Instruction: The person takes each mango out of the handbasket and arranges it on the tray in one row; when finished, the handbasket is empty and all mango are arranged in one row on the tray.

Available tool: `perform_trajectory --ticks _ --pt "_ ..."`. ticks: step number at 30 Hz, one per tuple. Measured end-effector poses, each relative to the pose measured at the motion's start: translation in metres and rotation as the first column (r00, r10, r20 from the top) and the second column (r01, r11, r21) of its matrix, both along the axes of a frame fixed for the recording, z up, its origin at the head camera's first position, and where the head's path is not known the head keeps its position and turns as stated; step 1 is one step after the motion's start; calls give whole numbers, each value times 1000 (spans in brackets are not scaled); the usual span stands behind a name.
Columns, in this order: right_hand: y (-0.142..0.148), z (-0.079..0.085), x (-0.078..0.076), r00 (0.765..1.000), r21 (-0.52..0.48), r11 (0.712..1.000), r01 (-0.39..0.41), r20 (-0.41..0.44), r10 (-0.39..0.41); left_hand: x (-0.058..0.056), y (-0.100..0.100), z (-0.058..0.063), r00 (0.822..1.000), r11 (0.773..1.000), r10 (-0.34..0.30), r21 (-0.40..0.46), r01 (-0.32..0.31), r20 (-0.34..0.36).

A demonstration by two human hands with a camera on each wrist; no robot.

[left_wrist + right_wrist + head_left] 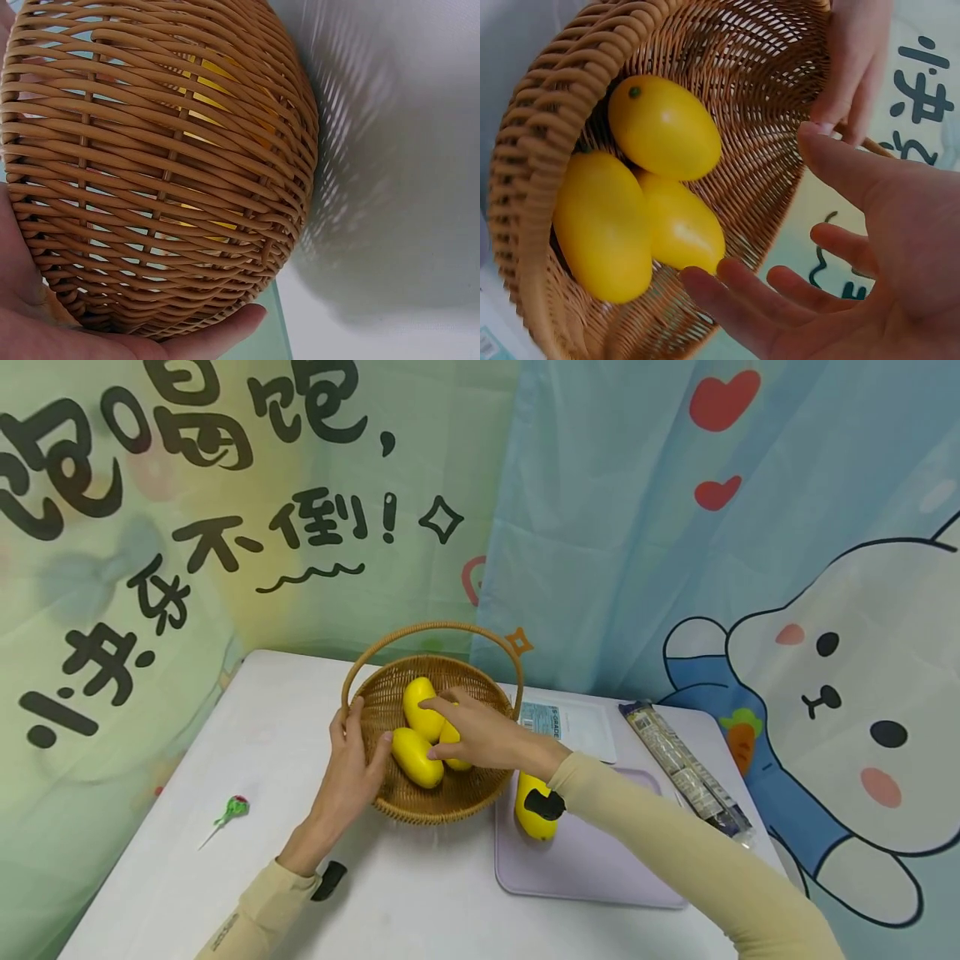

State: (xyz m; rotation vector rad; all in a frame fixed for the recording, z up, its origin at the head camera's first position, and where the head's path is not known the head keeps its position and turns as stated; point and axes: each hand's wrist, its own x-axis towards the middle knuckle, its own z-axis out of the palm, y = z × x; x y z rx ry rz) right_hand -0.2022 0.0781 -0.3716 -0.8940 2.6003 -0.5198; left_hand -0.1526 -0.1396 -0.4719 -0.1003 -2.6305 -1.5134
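A round brown wicker basket (480, 689) with a tall arched handle stands on the white table. Three yellow mangoes lie inside: an upper mango (417, 697), a front mango (416, 758) and another mango (457, 764) partly under my right hand. My left hand (341, 777) holds the basket's left rim, fingers over the edge and thumb apart. From the right, my right hand (480, 731) reaches over the mangoes. In the right wrist view its fingers (757, 307) are spread, with fingertips close to one mango (682, 225); contact cannot be told.
A lilac tray (600, 868) lies at the right, bearing another mango (534, 822) partly hidden by my right wrist. Behind it are a flat white packet (588, 727) and a long wrapped package (678, 760). A green-and-red lollipop (236, 807) lies at the left. Printed curtains hang behind.
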Motion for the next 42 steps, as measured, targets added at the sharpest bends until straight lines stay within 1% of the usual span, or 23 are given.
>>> perform_trajectory --ticks 5,8,13,17,21,24,28,34,39,42 --pt "-12 -10 -6 999 23 1000 -12 46 11 -1 0 1 1000 1000 1 -2 -1 -2" --pt "-18 -16 -10 997 59 998 -25 72 21 -1 0 2 1000 1000 4 -2 -4 -5" --pt "-28 -27 -15 993 91 994 -60 105 51 1 1 0 1000 1000 11 -28 -12 -6" --pt "-35 -36 -17 991 114 989 -99 103 88 2 1 -2 1000 999 18 -47 -18 1" --pt "-43 -42 -19 989 150 980 -129 87 117 2 1 -1 1000 999 15 -42 -15 8" --pt "-48 -44 -19 990 178 975 -132 77 120 2 1 0 1000 999 8 -43 -8 9" --pt "-56 -48 -16 994 239 965 -106 55 95 2 1 2 1000 999 8 -45 -8 10" --pt "-60 -56 -10 996 341 937 -72 -29 87 1 1 1 1000 999 5 -45 -5 0" --pt "-61 -60 -7 997 369 929 -40 -47 62 1 0 0 1000 999 4 -47 -5 -15" --pt "-61 -60 -6 997 364 930 -41 -40 60 2 0 0 1000 999 7 -49 -8 -21"
